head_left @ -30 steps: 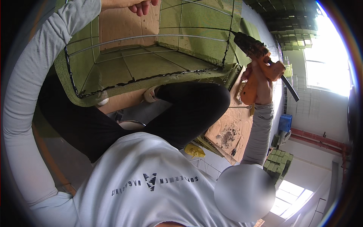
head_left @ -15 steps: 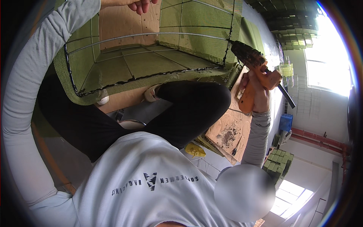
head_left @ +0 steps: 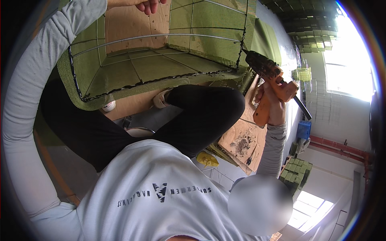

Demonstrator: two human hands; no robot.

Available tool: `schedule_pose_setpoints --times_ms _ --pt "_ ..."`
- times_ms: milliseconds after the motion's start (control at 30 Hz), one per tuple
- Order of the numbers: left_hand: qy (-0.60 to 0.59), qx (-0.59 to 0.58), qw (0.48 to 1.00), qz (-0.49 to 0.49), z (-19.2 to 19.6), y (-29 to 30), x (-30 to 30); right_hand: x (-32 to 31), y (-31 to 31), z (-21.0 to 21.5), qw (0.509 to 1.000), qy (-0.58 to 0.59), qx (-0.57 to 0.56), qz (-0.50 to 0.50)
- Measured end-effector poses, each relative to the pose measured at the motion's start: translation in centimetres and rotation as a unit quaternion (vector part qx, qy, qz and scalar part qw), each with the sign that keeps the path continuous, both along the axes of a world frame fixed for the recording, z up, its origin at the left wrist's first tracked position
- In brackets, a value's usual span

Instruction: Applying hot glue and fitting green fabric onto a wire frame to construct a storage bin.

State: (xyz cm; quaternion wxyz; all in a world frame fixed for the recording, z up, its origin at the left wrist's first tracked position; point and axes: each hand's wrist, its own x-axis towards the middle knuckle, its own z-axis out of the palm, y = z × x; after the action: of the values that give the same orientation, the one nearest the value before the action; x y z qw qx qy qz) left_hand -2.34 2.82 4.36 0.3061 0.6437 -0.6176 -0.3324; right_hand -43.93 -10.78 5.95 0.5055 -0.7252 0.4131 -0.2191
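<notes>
In my right hand [head_left: 277, 110] is an orange glue gun [head_left: 286, 90] with a dark, glue-smeared front and a black glue stick [head_left: 303, 107] jutting from its back. My fingers wrap round its handle. The nozzle points up and left at the right edge of a green mesh-covered wire frame box [head_left: 209, 48], close by the black bead on that edge. Another black glue bead [head_left: 140, 82] runs along the box's lower rim. My left hand [head_left: 149, 5] is over the box at the top, partly cut off, fingers loosely bent, with nothing visible in them.
My legs [head_left: 201, 114] are bent below the box. Stained cardboard [head_left: 243, 142] lies to the right, near a yellow object [head_left: 207, 159]. Stacked green boxes [head_left: 295, 172], a blue crate [head_left: 304, 129] and red pipes [head_left: 337, 148] stand farther right.
The glue gun in my right hand has dropped slightly along the box's right edge, and its thin tip now shows. My left hand has stayed in place.
</notes>
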Motion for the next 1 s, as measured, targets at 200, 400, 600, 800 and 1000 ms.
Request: schedule_pose_setpoints --times_ms 200,400,600,800,1000 --pt "-0.001 0.004 1.0 0.01 0.3 0.4 0.5 0.0 0.1 0.0 1.0 0.007 -0.007 -0.003" --pt "0.001 0.024 0.999 0.026 -1.0 -1.4 1.8 -1.6 0.0 0.0 0.993 -0.102 0.032 -0.045" --pt "-0.074 0.009 0.996 0.046 -0.6 -1.8 4.6 -5.9 -2.0 -2.9 0.97 -0.23 0.056 -0.049" --pt "-0.3 -0.122 0.943 0.079 -1.6 -7.2 6.2 -19.4 -5.4 -11.6 0.911 -0.303 0.099 -0.26" --pt "-0.264 -0.081 0.948 0.157 -3.3 -7.6 12.2 -24.9 -9.4 -21.8 0.804 -0.407 0.125 -0.414"
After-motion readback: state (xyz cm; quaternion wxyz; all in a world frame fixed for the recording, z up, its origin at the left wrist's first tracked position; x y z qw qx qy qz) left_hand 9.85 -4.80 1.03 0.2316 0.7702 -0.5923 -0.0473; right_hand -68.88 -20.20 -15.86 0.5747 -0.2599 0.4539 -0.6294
